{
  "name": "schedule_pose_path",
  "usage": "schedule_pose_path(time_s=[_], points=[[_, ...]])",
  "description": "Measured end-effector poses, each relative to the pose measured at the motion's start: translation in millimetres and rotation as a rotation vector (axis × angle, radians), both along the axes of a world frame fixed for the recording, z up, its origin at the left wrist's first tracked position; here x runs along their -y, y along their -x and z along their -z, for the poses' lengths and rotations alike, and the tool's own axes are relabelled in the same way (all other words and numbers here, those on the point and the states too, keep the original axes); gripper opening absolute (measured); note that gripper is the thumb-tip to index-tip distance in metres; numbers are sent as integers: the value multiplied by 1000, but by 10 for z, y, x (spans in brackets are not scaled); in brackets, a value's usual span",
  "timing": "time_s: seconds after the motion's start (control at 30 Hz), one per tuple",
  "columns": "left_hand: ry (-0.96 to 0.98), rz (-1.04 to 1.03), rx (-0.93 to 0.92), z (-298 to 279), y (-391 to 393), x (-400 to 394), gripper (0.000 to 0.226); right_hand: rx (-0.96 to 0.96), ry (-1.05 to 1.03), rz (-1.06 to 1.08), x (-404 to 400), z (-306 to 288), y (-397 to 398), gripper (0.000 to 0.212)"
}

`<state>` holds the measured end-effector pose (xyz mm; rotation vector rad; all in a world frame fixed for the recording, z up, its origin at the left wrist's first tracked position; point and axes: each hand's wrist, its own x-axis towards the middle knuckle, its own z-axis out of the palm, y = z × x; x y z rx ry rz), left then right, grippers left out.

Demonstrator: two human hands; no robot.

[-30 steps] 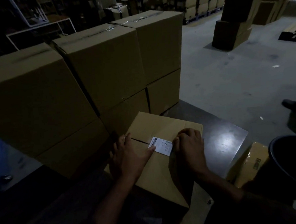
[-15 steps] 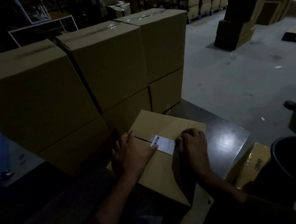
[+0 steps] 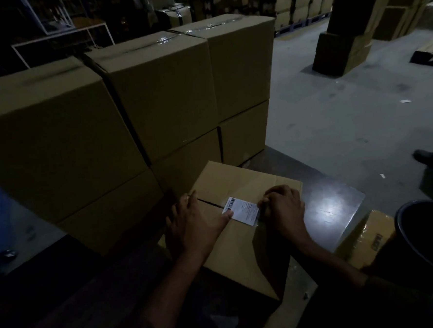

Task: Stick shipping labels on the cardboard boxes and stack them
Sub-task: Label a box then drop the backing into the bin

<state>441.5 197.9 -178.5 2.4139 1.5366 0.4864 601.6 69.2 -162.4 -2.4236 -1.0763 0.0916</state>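
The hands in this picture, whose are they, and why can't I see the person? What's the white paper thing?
The camera sits on the person's head and looks down, so you only see their arms and hands. The left hand lies on a cardboard box, with its thumb pressing one end of a white shipping label. The right hand has curled fingers at the label's other end; whether it pinches the label is hard to tell in the dim light. Behind stands a stack of bigger boxes. At the right are a smaller taped box and a dark bucket. It looks like a warehouse.
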Motion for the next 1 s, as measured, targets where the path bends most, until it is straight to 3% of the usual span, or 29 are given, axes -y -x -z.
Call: schedule_pose_path(time_s=[0.23,0.5,1.0], points=[[0,7,7,8,13,13,118,82,-164,76,29,192,132,17],[19,15,9,17,19,10,119,-7,-144,71,-10,185,17,19],[-5,10,7,3,15,23,118,24,-61,41,-15,103,63,27]])
